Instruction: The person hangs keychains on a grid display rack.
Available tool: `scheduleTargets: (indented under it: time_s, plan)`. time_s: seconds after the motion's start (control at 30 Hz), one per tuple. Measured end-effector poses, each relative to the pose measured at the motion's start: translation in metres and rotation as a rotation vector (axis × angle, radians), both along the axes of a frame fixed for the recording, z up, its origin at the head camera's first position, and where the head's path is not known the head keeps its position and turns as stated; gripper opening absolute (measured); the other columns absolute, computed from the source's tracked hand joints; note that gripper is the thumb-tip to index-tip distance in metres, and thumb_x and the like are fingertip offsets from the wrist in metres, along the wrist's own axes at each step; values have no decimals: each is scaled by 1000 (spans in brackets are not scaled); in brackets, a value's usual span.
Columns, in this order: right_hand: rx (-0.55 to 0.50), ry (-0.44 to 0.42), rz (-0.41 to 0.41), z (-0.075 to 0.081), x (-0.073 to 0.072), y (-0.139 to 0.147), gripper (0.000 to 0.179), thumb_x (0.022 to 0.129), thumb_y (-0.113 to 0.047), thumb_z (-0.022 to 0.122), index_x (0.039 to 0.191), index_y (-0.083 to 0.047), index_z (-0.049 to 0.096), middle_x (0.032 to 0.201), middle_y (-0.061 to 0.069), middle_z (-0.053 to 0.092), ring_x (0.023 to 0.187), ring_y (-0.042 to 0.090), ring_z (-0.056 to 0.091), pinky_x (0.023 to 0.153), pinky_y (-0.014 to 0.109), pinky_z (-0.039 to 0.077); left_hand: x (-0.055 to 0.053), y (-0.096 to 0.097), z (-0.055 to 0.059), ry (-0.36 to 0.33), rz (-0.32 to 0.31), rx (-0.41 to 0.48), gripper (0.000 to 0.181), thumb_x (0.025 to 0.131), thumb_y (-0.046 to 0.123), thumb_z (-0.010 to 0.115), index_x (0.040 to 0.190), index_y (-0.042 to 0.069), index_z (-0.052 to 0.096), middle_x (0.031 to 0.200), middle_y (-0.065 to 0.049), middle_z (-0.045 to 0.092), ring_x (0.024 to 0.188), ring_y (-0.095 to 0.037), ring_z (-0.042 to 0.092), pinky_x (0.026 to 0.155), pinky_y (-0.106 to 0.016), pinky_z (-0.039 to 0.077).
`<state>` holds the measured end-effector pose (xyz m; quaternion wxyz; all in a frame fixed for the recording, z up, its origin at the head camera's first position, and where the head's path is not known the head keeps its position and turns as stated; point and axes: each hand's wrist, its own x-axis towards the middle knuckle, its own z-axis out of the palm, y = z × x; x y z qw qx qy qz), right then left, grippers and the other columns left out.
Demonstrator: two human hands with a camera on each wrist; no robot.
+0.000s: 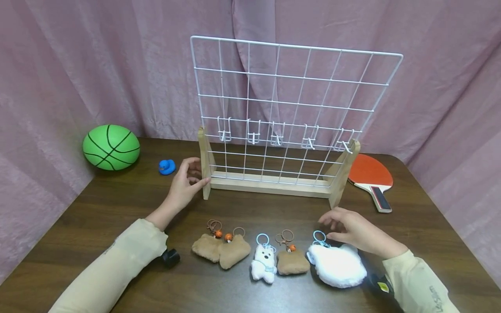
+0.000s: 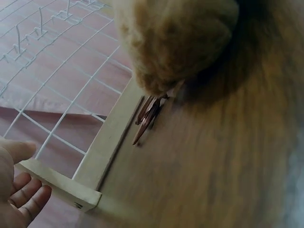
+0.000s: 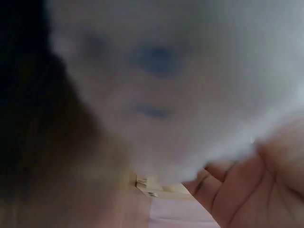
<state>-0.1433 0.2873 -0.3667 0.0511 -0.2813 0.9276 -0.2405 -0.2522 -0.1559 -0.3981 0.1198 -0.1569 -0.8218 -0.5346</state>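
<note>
At the left wooden leg of a white wire grid rack, my left hand has its thumb and loosely bent fingers apart. The thumb overlaps the leg in the head view; contact is unclear. My right hand hovers with relaxed fingers by the blue ring of a white plush keychain, holding nothing visible. That plush blurs across the right wrist view. Beside it lie a brown plush keychain, a white bear keychain and two brown plush keychains, one left, one right.
Several white hooks hang in a row on the grid. A green ball and a blue rubber duck are at the left. A red table tennis paddle lies behind the rack's right leg. Pink curtains surround the brown table.
</note>
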Motion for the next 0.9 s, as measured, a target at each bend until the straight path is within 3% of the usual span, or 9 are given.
scheduleTargets:
  time_s: [0.3,0.5,0.9]
  plan:
    - [35,18,85,-9,-3,-2,30,80,-6,75,109,-9,67,92,-4,61,80,5,55,67,21,49,-4,1,-7,66,29,1,57,86,-1,68,134,-2,38,112,-24,54,96,-26,55,72,-8,45]
    - [34,7,95,-12,-4,-2,29,80,-5,74,108,-10,68,92,-4,59,79,3,53,66,19,48,-4,2,-8,83,26,-8,57,86,-2,68,134,-2,37,112,-23,55,95,-22,55,71,-8,45]
    - [19,7,103,-15,-5,-2,26,80,-4,74,103,-13,68,91,-5,57,77,2,51,64,18,47,-2,3,-6,43,30,13,57,87,1,67,135,-1,37,114,-24,54,100,-32,57,73,-9,44]
